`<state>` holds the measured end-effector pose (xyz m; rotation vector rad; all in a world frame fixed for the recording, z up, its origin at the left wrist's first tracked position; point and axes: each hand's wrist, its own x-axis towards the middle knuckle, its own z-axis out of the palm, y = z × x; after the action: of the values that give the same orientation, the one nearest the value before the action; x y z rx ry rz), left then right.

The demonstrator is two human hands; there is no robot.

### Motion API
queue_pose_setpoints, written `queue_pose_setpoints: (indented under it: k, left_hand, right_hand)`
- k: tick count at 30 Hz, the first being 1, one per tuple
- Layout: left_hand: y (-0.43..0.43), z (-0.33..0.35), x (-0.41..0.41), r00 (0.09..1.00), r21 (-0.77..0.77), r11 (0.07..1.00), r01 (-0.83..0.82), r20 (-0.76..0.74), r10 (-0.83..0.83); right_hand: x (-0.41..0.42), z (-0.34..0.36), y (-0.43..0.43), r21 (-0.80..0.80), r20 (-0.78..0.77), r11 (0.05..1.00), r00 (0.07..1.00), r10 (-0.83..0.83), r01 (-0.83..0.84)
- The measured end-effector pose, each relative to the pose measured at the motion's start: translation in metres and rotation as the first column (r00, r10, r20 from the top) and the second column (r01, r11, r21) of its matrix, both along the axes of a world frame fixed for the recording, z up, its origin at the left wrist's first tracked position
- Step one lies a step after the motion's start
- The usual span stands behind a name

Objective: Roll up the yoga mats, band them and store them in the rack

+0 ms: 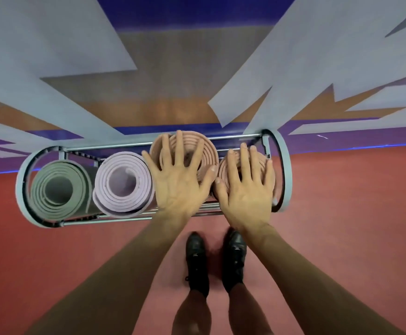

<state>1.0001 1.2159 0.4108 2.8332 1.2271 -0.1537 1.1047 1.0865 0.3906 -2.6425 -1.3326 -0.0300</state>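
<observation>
Both hands lie flat with fingers spread and straight: the left hand (180,175) presses on top of one pink mat (208,151), the right hand (245,187) on a second pink mat (223,168) just beside it. Both rolls stand upright in the rack (285,165), alongside a lilac mat (124,163) and a green mat (52,206) further left. Black shoes (197,259) stand on the red floor (76,262) below.

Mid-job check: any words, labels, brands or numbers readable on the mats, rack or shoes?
None: no readable text anywhere in the head view.
No print shows on the green mat, lilac mat, larger pink mat under the left hand, smaller pink mat under the right hand, rack or black shoes.
The grey shapes behind are plain colour blocks.
</observation>
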Motion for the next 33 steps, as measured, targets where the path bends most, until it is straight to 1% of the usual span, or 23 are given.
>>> queue_pose_setpoints:
  k: [2, 7, 11, 17, 22, 24, 25, 28, 31, 33]
  left_hand:
    - [-0.006, -0.001, -0.005, 1.000, 0.025, 1.000, 0.020, 0.016, -0.020]
    - [-0.012, -0.011, -0.016, 0.993, 0.116, 0.993, 0.015, 0.111, -0.028]
    - [-0.001, -0.011, -0.014, 0.997, 0.085, 0.996, 0.009, 0.078, -0.016]
    - [-0.007, -0.007, -0.008, 0.998, 0.049, 0.998, 0.036, 0.041, -0.038]
    - [-0.007, 0.003, -0.010, 1.000, -0.023, 1.000, 0.010, 0.024, -0.009]
    - [-0.006, 0.011, -0.017, 0.999, -0.033, 0.999, 0.036, 0.009, -0.036]
    - [-0.006, 0.015, -0.021, 0.997, -0.026, 0.997, 0.068, 0.032, -0.068]
    - [-0.010, 0.029, -0.040, 0.985, -0.082, 0.985, 0.155, 0.092, -0.147]
    - [-0.011, 0.046, -0.057, 0.983, -0.072, 0.984, 0.162, 0.096, -0.155]
    - [-0.009, 0.060, -0.067, 0.980, -0.051, 0.982, 0.180, 0.093, -0.175]
  right_hand:
    - [0.000, 0.000, -0.003, 0.002, 0.002, 1.000, 1.000, 0.015, -0.015]
    - [0.001, 0.002, -0.002, -0.036, -0.002, 0.998, 0.999, 0.046, -0.046]
    - [0.006, 0.005, 0.011, -0.058, -0.026, 0.998, 0.999, 0.035, -0.037]
    - [0.015, 0.006, 0.000, -0.089, -0.065, 0.994, 0.997, 0.051, -0.057]
    - [0.012, 0.007, -0.003, -0.097, -0.090, 0.992, 0.994, 0.067, -0.075]
    - [0.013, 0.009, -0.002, -0.121, -0.129, 0.989, 0.989, 0.066, -0.081]
    - [0.012, 0.012, -0.001, -0.118, -0.137, 0.990, 0.989, 0.059, -0.076]
    - [0.007, 0.027, -0.003, -0.102, -0.216, 0.994, 0.976, 0.026, -0.049]
    - [-0.014, 0.045, -0.011, -0.038, -0.296, 0.999, 0.955, -0.013, 0.002]
    - [-0.033, 0.056, -0.021, -0.045, -0.351, 0.999, 0.936, -0.001, -0.016]
